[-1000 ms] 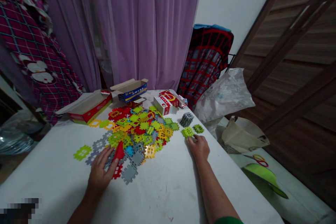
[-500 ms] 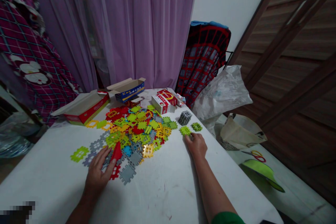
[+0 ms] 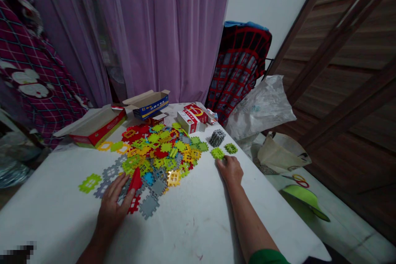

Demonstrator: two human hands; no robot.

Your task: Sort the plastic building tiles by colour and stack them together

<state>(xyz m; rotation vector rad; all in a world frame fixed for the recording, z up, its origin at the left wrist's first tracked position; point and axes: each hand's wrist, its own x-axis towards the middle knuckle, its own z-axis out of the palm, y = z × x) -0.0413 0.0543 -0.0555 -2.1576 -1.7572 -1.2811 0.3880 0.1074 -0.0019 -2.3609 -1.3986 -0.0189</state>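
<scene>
- Your left fingers are parted around a red piece (image 3: 136,179) at the heap's near edge; whether they grip it, you cannot tell from here.
- Your right hand (image 3: 230,170) has its fingers curled down against the near side of a light green bundle (image 3: 217,153); their hold is hidden.
- Just right of that bundle lies a darker green one (image 3: 231,148), and farther back stands a gray stack (image 3: 217,137).
- Those three groups look like the gathered part, set apart on the tabletop's (image 3: 185,231) right side.
- Most pieces seem ungathered: the mixed heap (image 3: 167,147) lies loose at center, with a lone green piece (image 3: 90,183) to its left.
</scene>
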